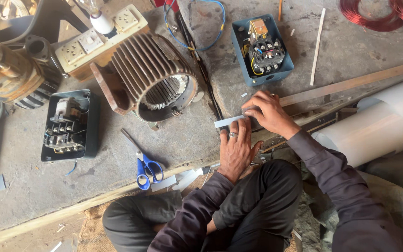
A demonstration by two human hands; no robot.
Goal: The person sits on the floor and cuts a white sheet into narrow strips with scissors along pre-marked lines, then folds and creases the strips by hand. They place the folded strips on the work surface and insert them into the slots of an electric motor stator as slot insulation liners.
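Knees drawn up, both hands press a pale paper strip [229, 122] flat on the concrete floor [117, 163], left hand [235, 149] spread, right hand [269, 112] pinching its end; scissors [144, 165] idle nearby, motor shell [157, 77] apparently unlined.

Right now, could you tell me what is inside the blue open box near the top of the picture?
The blue box holds an electrical switch unit with terminals and a yellow wire. Whatever lies beneath that unit is covered.
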